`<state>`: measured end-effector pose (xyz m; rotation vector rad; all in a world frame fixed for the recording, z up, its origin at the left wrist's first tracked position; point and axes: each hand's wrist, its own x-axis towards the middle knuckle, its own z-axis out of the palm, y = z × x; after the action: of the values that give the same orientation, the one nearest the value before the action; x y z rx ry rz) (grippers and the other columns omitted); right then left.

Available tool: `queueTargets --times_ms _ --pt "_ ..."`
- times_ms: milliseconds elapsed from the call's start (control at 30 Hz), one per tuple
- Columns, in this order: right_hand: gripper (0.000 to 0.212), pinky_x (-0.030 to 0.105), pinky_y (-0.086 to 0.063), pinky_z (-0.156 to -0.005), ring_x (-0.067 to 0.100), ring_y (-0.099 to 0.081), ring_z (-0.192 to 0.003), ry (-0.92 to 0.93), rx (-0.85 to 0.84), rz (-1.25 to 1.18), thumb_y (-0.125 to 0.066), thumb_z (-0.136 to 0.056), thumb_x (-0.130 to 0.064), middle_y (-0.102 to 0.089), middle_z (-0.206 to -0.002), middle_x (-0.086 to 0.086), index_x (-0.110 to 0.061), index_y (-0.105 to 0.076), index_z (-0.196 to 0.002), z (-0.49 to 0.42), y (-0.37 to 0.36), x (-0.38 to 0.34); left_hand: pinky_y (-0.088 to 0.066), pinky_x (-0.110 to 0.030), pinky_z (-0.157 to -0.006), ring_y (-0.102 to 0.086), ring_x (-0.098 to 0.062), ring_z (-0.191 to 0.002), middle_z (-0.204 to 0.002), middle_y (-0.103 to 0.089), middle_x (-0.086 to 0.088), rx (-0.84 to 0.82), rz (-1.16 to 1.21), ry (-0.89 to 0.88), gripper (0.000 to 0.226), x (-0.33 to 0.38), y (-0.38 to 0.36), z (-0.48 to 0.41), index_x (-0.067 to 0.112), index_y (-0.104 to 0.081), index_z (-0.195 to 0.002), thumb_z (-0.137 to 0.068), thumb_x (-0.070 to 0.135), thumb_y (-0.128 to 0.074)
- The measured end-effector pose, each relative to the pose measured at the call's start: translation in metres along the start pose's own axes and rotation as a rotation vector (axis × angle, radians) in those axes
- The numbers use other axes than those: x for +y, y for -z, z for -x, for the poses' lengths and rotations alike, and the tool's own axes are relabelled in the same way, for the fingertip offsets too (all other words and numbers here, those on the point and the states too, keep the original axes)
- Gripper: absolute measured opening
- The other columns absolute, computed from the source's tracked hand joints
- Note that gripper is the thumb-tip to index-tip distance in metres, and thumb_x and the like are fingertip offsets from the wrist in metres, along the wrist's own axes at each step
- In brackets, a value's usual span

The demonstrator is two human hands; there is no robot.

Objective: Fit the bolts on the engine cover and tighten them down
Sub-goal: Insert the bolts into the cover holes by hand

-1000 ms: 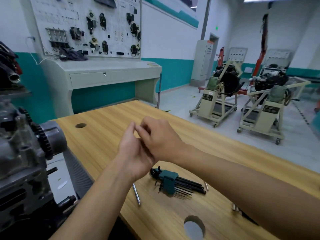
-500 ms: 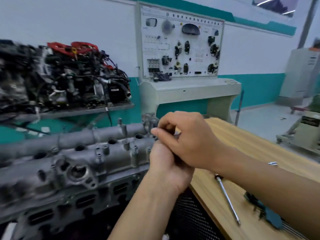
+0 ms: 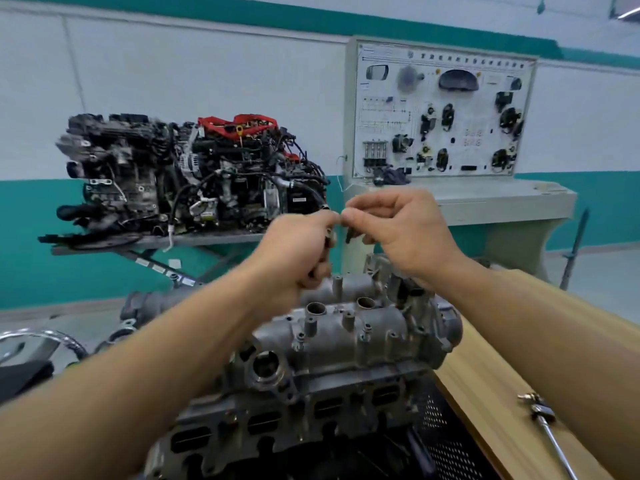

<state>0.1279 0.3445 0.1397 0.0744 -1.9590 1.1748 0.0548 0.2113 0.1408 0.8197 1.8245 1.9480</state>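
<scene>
The grey cast engine cover (image 3: 349, 337) lies below centre, with several bolt holes and raised bosses on top. Both hands hover above its far end. My left hand (image 3: 298, 247) is closed around several dark bolts, whose ends show near the thumb. My right hand (image 3: 398, 226) pinches a single dark bolt (image 3: 349, 234) between thumb and fingertips, just right of my left hand. The two hands are a small gap apart.
A wooden workbench (image 3: 491, 386) runs along the right with a long-handled metal tool (image 3: 550, 431) on it. Behind stands a full engine (image 3: 194, 174) on a shelf stand, and a training panel console (image 3: 443, 112). Black mesh (image 3: 446, 441) sits below the cover.
The view has swung left from the workbench to the engine cover. My hands, which were pressed together, have separated, and my right hand now holds one bolt taken from my left.
</scene>
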Motion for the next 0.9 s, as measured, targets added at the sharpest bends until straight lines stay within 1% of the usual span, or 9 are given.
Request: queueTargets --times_ms 100,167,233,333,400,567,700,800,900 --pt "0.012 0.015 -0.054 -0.066 -0.002 -0.069 -0.069 -0.12 -0.097 0.259 -0.078 -0.084 -0.011 -0.076 -0.08 -0.007 -0.016 -0.076 -0.096 0.008 -0.009 0.031 -0.021 -0.019 -0.039 -0.027 -0.014 -0.035 -0.043 -0.034 0.005 0.05 -0.496 -0.2 0.047 0.002 0.032 -0.026 0.02 -0.043 -0.057 -0.1 0.036 -0.054" --pt "0.019 0.02 -0.057 -0.076 0.002 -0.07 -0.077 -0.142 -0.172 0.476 -0.078 -0.084 -0.016 -0.076 -0.089 -0.002 -0.012 -0.076 -0.103 0.018 -0.016 0.051 -0.022 -0.02 -0.039 -0.025 -0.015 -0.036 -0.042 -0.032 0.005 0.048 -0.652 -0.216 0.051 -0.008 0.049 -0.039 0.019 -0.04 -0.056 -0.101 0.04 -0.053" --pt "0.017 0.021 -0.058 -0.075 0.003 -0.07 -0.075 -0.12 -0.222 0.601 -0.079 -0.084 -0.021 -0.077 -0.087 -0.002 -0.013 -0.078 -0.099 0.025 -0.021 0.064 -0.024 -0.02 -0.038 -0.025 -0.015 -0.036 -0.042 -0.032 0.005 0.052 -0.735 -0.215 0.052 -0.023 0.059 -0.049 0.015 -0.041 -0.058 -0.101 0.043 -0.052" --pt "0.013 0.014 -0.053 -0.065 0.0 -0.067 -0.068 -0.106 -0.224 0.655 -0.08 -0.082 -0.025 -0.074 -0.078 -0.007 -0.018 -0.079 -0.093 0.024 -0.024 0.071 -0.024 -0.021 -0.035 -0.025 -0.013 -0.035 -0.041 -0.031 0.005 0.073 -0.774 -0.228 0.053 -0.044 0.064 -0.059 0.012 -0.042 -0.058 -0.1 0.043 -0.053" --pt "0.009 0.014 -0.05 -0.062 0.0 -0.064 -0.066 -0.092 -0.214 0.693 -0.081 -0.081 -0.026 -0.072 -0.074 -0.008 -0.02 -0.08 -0.087 0.021 -0.026 0.073 -0.022 -0.02 -0.035 -0.023 -0.012 -0.035 -0.04 -0.028 0.006 0.076 -0.742 -0.221 0.054 -0.056 0.063 -0.064 0.012 -0.04 -0.057 -0.1 0.042 -0.053" --pt "0.011 0.028 -0.053 -0.06 0.01 -0.063 -0.061 -0.065 -0.262 0.797 -0.081 -0.081 -0.027 -0.07 -0.067 -0.004 -0.018 -0.077 -0.077 0.015 -0.026 0.082 -0.025 -0.026 -0.042 -0.023 -0.012 -0.039 -0.042 -0.028 0.006 0.061 -0.745 -0.276 0.055 -0.075 0.056 -0.07 0.013 -0.04 -0.054 -0.1 0.04 -0.053" --pt "0.012 0.029 -0.055 -0.062 0.009 -0.064 -0.061 -0.043 -0.258 0.821 -0.08 -0.082 -0.027 -0.071 -0.068 -0.002 -0.017 -0.077 -0.078 0.015 -0.029 0.088 -0.027 -0.032 -0.051 -0.026 -0.014 -0.043 -0.048 -0.031 -0.002 0.106 -0.728 -0.289 0.058 -0.079 0.06 -0.07 0.005 -0.043 -0.055 -0.1 0.041 -0.052" --pt "0.014 0.031 -0.057 -0.064 0.007 -0.064 -0.059 -0.02 -0.227 0.765 -0.082 -0.08 -0.029 -0.071 -0.065 -0.004 -0.016 -0.078 -0.076 0.016 -0.03 0.089 -0.029 -0.032 -0.052 -0.029 -0.015 -0.045 -0.051 -0.034 -0.005 0.133 -0.739 -0.313 0.061 -0.081 0.063 -0.065 -0.006 -0.047 -0.061 -0.099 0.041 -0.053" --pt "0.014 0.033 -0.057 -0.066 0.009 -0.064 -0.06 -0.034 -0.236 0.782 -0.083 -0.078 -0.028 -0.071 -0.065 -0.003 -0.016 -0.078 -0.075 0.016 -0.028 0.09 -0.03 -0.033 -0.052 -0.03 -0.016 -0.046 -0.051 -0.036 -0.006 0.14 -0.757 -0.338 0.06 -0.081 0.065 -0.061 -0.007 -0.047 -0.062 -0.1 0.039 -0.052"
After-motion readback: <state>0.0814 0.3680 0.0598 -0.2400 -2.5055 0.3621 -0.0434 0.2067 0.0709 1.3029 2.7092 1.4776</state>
